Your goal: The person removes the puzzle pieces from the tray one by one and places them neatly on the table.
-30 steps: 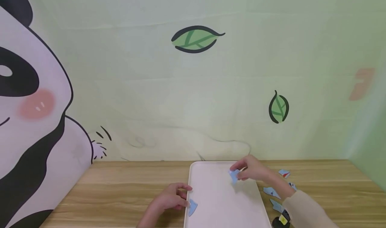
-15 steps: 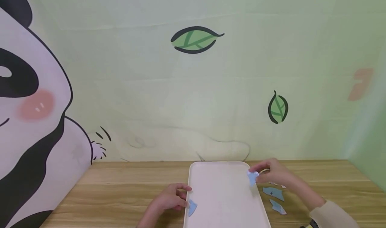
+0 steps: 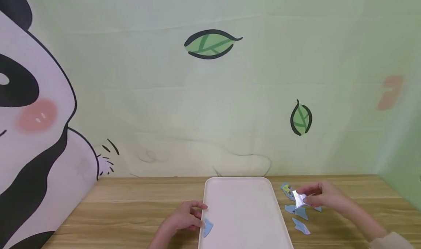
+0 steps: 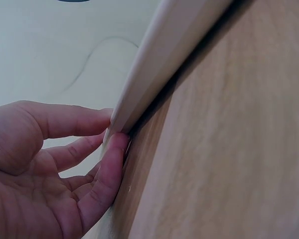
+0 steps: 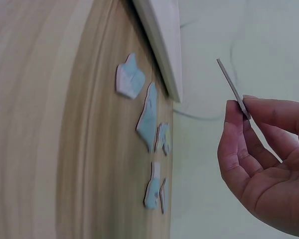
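In the head view, my right hand (image 3: 323,196) pinches a jigsaw puzzle piece (image 3: 299,199), its surface shining with glare, above loose pieces right of a white tray (image 3: 243,212). The right wrist view shows that puzzle piece (image 5: 232,84) edge-on between thumb and fingertips. My left hand (image 3: 184,218) grips the tray's left rim, thumb and fingers meeting at the edge, as the left wrist view of the rim (image 4: 139,94) confirms. A light blue puzzle piece (image 3: 207,227) lies on the tray against that rim, beside the left hand.
Several loose blue pieces lie on the wooden table right of the tray, including a pointed one (image 3: 300,226), a wider one (image 3: 297,211) and one with yellow (image 3: 287,189). Behind the table (image 3: 148,190) stands a pale green wall (image 3: 158,106) with panda and leaf drawings.
My right hand has carried the puzzle piece rightward, from over the tray to above the loose pieces, and the piece now catches glare. My left hand has stayed at the tray rim.
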A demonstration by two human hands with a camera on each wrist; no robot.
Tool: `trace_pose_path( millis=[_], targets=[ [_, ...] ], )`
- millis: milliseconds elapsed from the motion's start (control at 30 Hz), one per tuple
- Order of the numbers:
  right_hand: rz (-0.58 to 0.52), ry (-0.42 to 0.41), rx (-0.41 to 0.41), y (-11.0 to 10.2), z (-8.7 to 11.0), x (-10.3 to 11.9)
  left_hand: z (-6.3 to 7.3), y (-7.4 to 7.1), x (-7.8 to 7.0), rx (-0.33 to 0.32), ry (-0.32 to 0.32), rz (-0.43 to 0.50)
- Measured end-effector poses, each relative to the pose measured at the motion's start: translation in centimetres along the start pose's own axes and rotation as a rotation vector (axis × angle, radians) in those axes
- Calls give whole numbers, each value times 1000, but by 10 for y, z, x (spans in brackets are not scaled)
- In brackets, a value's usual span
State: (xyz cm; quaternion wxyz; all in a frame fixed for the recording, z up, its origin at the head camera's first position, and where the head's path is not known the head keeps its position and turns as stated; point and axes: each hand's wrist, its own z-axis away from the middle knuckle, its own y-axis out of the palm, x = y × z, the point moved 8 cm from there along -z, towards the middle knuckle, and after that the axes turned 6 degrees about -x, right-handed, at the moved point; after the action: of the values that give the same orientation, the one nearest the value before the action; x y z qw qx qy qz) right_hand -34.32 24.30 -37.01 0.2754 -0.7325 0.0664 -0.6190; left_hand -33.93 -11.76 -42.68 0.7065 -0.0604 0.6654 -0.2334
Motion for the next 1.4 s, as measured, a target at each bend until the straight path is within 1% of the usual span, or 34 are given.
trace_pose_path(
  millis=[100,267,400,500,700,867,1033,1167,1400],
  targets=[
    [20,17,-4,-7,5,-7,1,-1,-2,2,-1,1],
    [22,36,-10,-17,14,-18,1,0,-3,7,-8,5],
    [11,38,-9,-23,19,-24,0,1,-3,6,-9,0],
    [13,20,5,-25,20,-27,-1,0,-2,5,-10,-9],
    [41,4,43,-26,26,-34,-2,1,-2,6,-11,-16],
    [63,26,55,-27,32,-40,-3,3,-3,11,-7,-7],
    [59,37,91,-25,36,-43,-2,5,-4,18,-10,2],
    [62,22,129,-21,37,-43,-3,6,-5,24,1,8],
    [50,19,144,-15,35,-48,0,5,-6,14,10,1]
  ],
)
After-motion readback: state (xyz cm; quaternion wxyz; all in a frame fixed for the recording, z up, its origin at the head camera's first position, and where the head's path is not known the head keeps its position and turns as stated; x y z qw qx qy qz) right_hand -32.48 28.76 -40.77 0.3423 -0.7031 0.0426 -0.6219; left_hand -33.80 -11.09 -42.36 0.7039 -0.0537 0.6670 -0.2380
